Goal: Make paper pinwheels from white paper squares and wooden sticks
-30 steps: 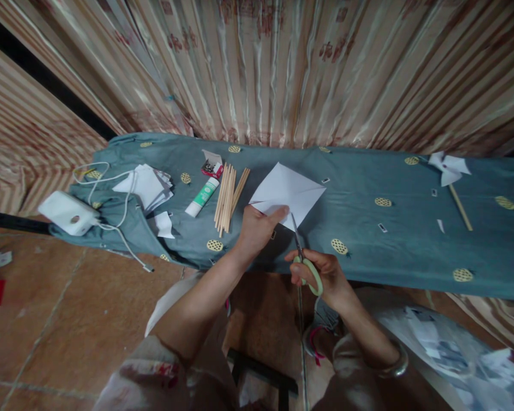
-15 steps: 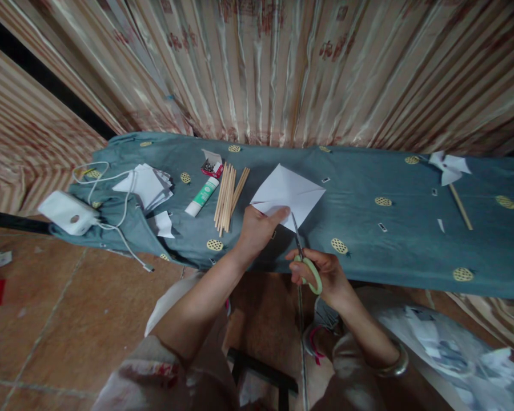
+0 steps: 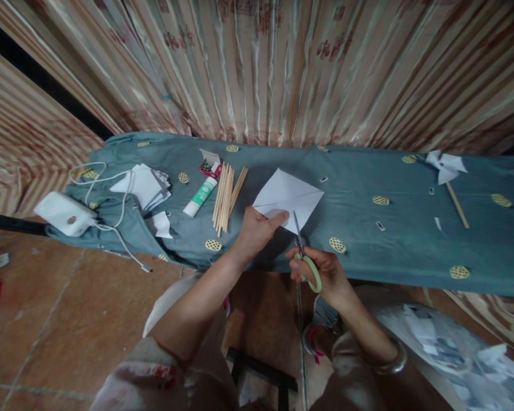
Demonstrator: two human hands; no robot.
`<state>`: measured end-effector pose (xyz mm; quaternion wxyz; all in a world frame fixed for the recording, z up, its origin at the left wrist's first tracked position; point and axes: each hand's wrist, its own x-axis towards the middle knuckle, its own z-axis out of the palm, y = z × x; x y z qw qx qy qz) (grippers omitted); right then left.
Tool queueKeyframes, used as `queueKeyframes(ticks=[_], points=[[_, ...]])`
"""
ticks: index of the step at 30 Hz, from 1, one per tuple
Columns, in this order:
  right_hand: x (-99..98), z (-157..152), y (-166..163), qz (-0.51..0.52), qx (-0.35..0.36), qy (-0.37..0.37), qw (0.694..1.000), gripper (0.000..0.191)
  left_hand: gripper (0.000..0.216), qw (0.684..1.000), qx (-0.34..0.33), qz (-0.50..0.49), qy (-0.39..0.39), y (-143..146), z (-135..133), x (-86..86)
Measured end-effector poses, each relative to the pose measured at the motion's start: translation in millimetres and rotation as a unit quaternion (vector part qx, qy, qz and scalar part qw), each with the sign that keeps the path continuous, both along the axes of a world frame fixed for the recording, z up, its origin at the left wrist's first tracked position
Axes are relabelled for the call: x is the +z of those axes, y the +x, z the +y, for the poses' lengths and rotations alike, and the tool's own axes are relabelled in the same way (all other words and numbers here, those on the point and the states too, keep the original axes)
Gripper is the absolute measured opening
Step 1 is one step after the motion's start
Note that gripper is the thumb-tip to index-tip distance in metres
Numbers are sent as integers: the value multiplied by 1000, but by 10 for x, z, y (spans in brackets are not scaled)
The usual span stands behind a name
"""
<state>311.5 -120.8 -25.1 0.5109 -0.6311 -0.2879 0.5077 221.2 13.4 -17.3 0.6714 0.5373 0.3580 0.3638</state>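
- Where the left hand closes on the near-left edge of the white paper, its index finger is laid along the sheet to steady it; the thumb is hidden.
- The green-handled scissors are gripped in the closed right hand, blades aimed at the paper's near corner.
- The paper is set by the near edge of the blue cloth, within reach.
- Wooden sticks are laid to the left, clear of the blades.
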Motion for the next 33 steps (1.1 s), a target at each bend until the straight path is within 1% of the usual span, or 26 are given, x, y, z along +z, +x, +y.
queueKeyframes(ticks=[7, 13, 20, 25, 33], points=[[-8, -2, -4, 12, -2, -11, 1000, 38, 18, 1000, -2, -7, 1, -10, -1, 15], [1, 3, 4, 7, -3, 0, 1000, 38, 18, 1000, -17, -10, -9, -1, -8, 1], [-15, -6, 5, -2, 2, 3, 1000, 37, 18, 999, -20, -42, -15, -4, -19, 12], [-19, -11, 10, -3, 1, -2, 1000, 41, 20, 998, -21, -49, -22, -2, -19, 6], [-56, -22, 20, 2, 7, 6, 1000, 35, 18, 999, -20, -41, -27, -5, -17, 7]])
